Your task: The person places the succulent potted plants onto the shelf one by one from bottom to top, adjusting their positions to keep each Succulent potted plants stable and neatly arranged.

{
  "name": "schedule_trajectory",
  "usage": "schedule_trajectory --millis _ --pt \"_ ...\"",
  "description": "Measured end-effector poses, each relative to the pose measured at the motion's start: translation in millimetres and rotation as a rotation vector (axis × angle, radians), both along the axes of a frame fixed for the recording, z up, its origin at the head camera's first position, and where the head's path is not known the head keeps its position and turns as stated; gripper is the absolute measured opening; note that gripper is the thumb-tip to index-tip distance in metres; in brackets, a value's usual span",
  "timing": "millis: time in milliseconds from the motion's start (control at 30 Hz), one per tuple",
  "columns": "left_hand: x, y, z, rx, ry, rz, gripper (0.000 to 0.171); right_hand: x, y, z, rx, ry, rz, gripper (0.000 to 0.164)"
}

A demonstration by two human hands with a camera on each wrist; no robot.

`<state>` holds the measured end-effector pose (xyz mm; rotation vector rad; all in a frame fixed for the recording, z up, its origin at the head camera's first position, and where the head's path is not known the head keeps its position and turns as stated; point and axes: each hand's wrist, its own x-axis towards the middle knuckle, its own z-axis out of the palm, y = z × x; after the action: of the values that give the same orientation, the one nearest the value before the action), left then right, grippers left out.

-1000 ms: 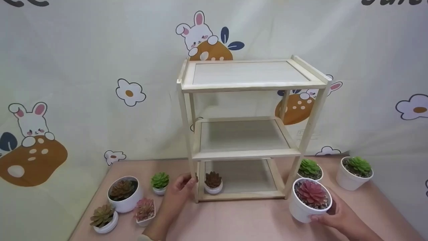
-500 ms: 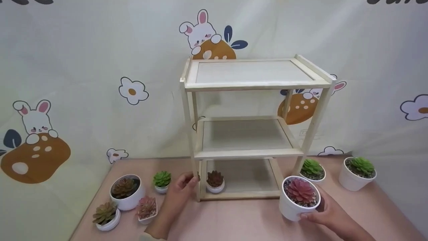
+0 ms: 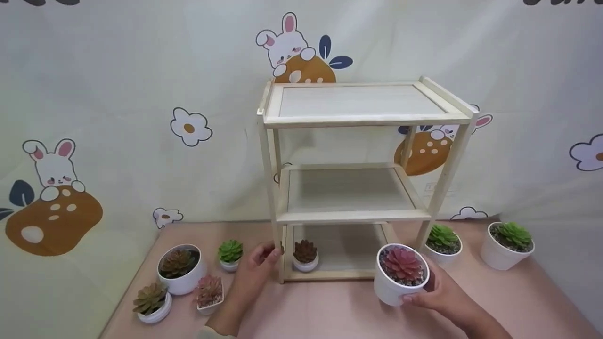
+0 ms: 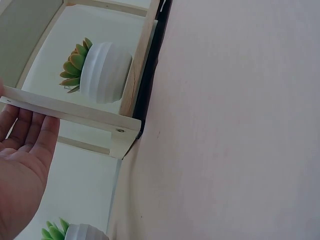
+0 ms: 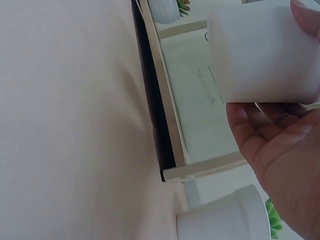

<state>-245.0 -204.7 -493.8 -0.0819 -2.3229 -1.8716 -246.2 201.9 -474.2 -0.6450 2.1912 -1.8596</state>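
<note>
My right hand (image 3: 435, 292) grips a white pot holding a pink-red succulent (image 3: 403, 266), held off the table before the right front of a three-tier wooden shelf (image 3: 353, 215). In the right wrist view the fingers (image 5: 247, 122) lie along the side of the white pot (image 5: 265, 55). My left hand (image 3: 256, 266) holds the shelf's left front post low down; in the left wrist view its fingers (image 4: 45, 132) bend behind that post (image 4: 75, 110). A small brown succulent in a white pot (image 3: 305, 256) sits at the left of the bottom tier.
Left of the shelf stand a large brown succulent (image 3: 181, 270), a small green one (image 3: 230, 254), a pink one (image 3: 209, 292) and an olive one (image 3: 151, 301). Two green succulents in white pots (image 3: 443, 242) (image 3: 508, 245) stand to the right. A printed cloth (image 3: 118, 94) hangs behind.
My right hand has moved left with the pink-red potted succulent, which now overlaps the shelf's lower right front. The left hand stays at the post. The head view has shifted slightly.
</note>
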Motion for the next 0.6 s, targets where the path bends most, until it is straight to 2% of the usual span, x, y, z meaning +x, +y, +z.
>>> schedule_trajectory --millis 200,333,600 --pt "-0.2 1 1.1 0.008 -0.012 0.001 0.047 -6.8 -17 -2.0 -0.014 -0.025 0.022 0.084" --pt "0.0 0 1.2 0.018 -0.020 -0.001 0.048 -11.0 -28 -5.1 -0.004 -0.036 0.002 0.085" --pt "-1.2 -1 -1.9 -0.033 -0.003 0.004 0.047 -19.4 -46 -14.0 -0.006 -0.028 -0.016 0.083"
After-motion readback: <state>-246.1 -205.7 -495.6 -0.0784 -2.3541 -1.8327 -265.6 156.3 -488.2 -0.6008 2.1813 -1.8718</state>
